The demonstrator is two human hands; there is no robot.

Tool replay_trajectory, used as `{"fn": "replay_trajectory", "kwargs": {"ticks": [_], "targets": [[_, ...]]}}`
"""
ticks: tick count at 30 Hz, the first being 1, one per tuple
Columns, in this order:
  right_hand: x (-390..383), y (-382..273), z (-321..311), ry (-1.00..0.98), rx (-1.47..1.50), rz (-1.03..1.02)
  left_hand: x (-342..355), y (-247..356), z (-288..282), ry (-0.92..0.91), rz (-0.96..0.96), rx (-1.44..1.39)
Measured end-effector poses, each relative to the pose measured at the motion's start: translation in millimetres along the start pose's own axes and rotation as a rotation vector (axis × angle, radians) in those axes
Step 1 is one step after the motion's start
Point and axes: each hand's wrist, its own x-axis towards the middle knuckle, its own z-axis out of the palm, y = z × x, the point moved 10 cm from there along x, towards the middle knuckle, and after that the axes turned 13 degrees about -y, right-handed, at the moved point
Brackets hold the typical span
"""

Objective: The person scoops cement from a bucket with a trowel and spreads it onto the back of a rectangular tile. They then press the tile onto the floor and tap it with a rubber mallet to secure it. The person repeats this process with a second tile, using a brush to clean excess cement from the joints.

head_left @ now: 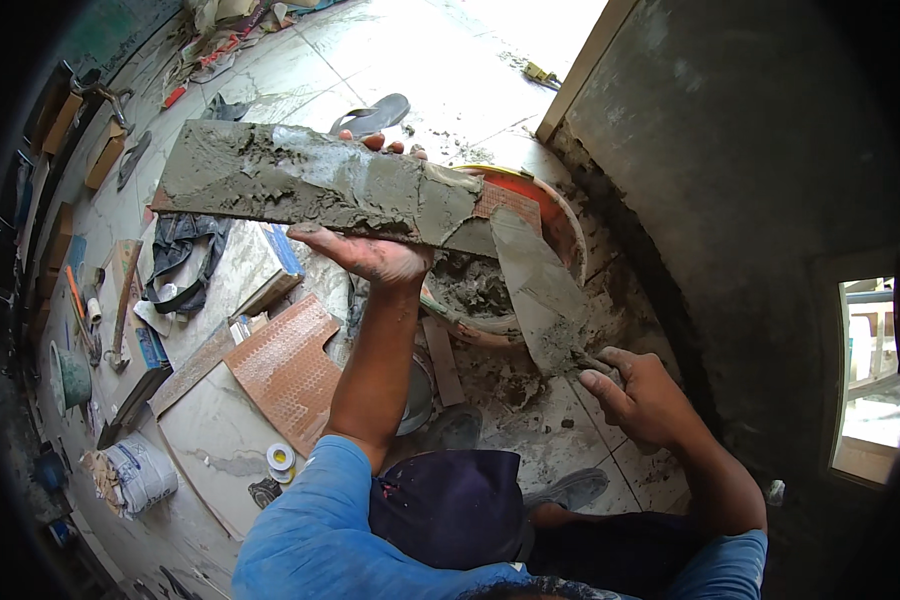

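Note:
My left hand [390, 255] supports a long tile strip [300, 170] from below, its fingertips curled over the far edge. Grey mortar coats most of the strip; textured terracotta shows near its right end. My right hand [630, 400] grips the handle of a mortar-smeared trowel [532, 292], whose blade reaches up to the strip's right end; whether it touches is unclear. Behind and below that end is a round orange bucket [560, 220] with lumpy mortar [470, 290] inside, partly hidden by strip and trowel.
Tile pieces [275, 370], boards [130, 340], a hammer [122, 335], a dark bag [185, 255], a green bucket [70, 380] and a sack [135, 475] lie around on the left. A sandal [370, 112] sits at the back. A plastered wall [730, 180] rises on the right.

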Motion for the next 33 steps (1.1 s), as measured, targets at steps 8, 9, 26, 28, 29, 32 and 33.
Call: {"fn": "replay_trajectory", "kwargs": {"ticks": [8,9,26,28,29,32,33], "targets": [[34.1,-60.1,-3.1,-0.073,-0.146,-0.128,-12.7,-17.5,14.6,-0.201,-0.058,-0.535],[36.9,-59.7,1.3,-0.118,-0.210,-0.126,-11.6,-16.4,14.4,-0.200,-0.058,-0.537],[37.7,-15.2,-33.8,-0.263,0.037,0.040,-4.3,-4.4,24.3,-0.113,-0.048,-0.079],[36.5,-16.4,-26.9,-0.318,-0.023,0.071,-3.5,-1.6,17.5,-0.088,-0.037,-0.057],[34.4,-17.7,-24.8,-0.340,-0.058,0.065,-3.5,0.6,10.3,-0.064,-0.031,-0.045],[28.5,-5.8,-26.2,-0.364,-0.136,0.046,-4.4,1.5,4.4,-0.035,-0.026,-0.007],[26.7,-2.6,-26.6,-0.374,-0.177,0.025,-4.7,3.5,3.9,-0.031,-0.026,0.032]]}}
